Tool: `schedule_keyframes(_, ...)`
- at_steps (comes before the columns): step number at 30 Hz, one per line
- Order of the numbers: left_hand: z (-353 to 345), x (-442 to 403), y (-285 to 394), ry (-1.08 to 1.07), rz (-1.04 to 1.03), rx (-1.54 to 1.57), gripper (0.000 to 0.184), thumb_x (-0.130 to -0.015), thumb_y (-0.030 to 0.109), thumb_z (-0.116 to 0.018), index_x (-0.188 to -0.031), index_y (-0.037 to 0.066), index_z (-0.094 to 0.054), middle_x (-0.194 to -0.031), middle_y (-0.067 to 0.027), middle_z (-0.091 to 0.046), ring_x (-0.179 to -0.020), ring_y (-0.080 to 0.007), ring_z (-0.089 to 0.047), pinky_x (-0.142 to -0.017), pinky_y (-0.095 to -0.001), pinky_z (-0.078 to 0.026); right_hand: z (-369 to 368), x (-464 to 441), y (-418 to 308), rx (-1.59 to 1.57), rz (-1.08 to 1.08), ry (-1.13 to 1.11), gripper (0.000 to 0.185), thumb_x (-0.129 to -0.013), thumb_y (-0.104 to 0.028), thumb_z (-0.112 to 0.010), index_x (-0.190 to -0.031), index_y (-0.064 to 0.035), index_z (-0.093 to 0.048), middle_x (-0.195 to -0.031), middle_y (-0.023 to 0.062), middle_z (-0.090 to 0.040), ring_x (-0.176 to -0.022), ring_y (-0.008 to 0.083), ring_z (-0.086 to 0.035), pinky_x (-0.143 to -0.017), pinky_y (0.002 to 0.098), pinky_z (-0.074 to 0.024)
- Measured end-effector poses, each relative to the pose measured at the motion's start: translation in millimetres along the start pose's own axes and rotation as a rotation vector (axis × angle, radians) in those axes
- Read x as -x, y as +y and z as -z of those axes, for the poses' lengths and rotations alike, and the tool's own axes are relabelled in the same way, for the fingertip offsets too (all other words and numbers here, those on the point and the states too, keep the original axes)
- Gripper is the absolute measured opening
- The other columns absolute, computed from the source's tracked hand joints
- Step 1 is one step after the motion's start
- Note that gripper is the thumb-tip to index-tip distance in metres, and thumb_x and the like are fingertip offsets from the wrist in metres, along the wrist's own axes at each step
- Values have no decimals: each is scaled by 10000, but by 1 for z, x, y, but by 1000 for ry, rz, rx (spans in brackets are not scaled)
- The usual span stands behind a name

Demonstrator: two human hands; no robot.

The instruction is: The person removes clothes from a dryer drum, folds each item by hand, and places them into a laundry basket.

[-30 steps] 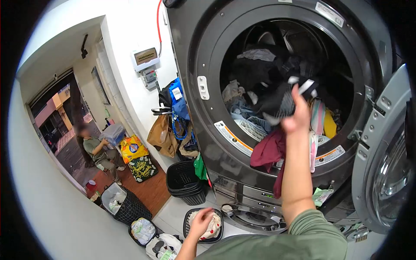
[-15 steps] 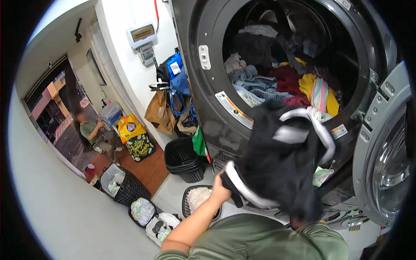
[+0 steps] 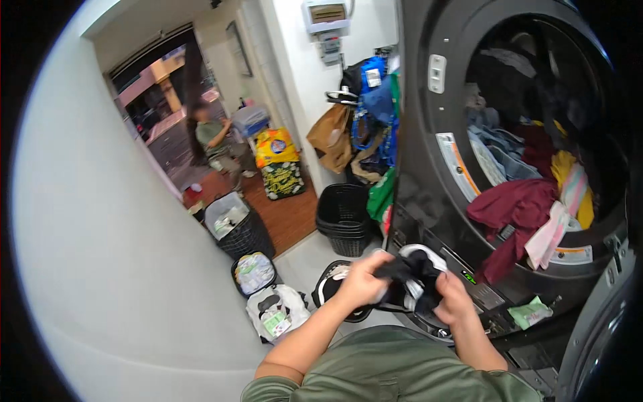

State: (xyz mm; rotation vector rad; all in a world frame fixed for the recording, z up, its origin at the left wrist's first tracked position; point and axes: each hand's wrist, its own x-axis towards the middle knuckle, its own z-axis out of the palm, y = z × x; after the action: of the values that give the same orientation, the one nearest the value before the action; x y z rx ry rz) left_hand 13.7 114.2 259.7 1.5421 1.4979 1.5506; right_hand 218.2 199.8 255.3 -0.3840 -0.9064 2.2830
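A bunched black garment with white trim [image 3: 420, 268] is held between my two hands, in front of the dryer [image 3: 429, 174]. My left hand [image 3: 365, 280] has its fingers closed on the left side of the cloth, slightly blurred. My right hand [image 3: 455, 298] grips the right side. Below my left hand a black basket [image 3: 320, 298] holds black-and-white cloth, partly hidden by my wrist. A maroon garment [image 3: 512, 208] and a pink-and-white striped cloth [image 3: 548, 236] hang over the lip of the drum. Behind them lie blue, yellow and dark clothes.
The round door [image 3: 596, 355] stands swung out at lower right. Stacked black baskets [image 3: 345, 221] stand left of the machine, under hanging bags [image 3: 375, 114]. Farther left are a lined hamper [image 3: 241, 231] and a white bag [image 3: 274, 308]. A person [image 3: 214, 137] sits near the doorway.
The black garment, spread out before, is now bunched and lower between my hands. The maroon garment and striped cloth now hang out of the drum. My view has turned left.
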Motion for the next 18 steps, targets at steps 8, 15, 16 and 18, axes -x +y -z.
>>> schedule_keyframes(8,98,65,35,-324,279,381,539,-925,187,-625,-1401,9,-445,-1333,-167,-554,-1240,-260,-526,-1050,-374,-392,72,-19,-3,936,-138,100,443,-736,1,-772,-1126,-4,-562,-1017,69,-651,-920,128,-614,-819,274,-490)
schedule_keyframes(15,97,198,-27,-195,932,1154,673,-835,-44,-614,-1447,31,-346,-1354,-143,-520,-1214,-221,-553,-980,-298,-449,68,23,-23,444,-641,-374,597,-717,5,-792,-1251,-11,-526,-1062,52,-636,-989,126,-612,-824,254,-483)
schedule_keyframes(16,94,204,-29,-123,1004,1227,674,-846,-53,-610,-1457,33,-340,-1355,-141,-526,-1207,-222,-562,-987,-295,-451,60,22,-25,632,-642,-361,543,-729,-13,-787,-1222,-36,-561,-1039,46,-639,-985,122,-612,-808,257,-481)
schedule_keyframes(18,92,209,-43,-257,964,1135,703,-872,-50,-620,-1490,47,-298,-1365,-140,-526,-1203,-191,-560,-1019,-289,-439,50,11,-28,1117,-420,-450,412,-741,-28,-771,-1122,-77,-621,-980,51,-635,-932,150,-627,-776,261,-480)
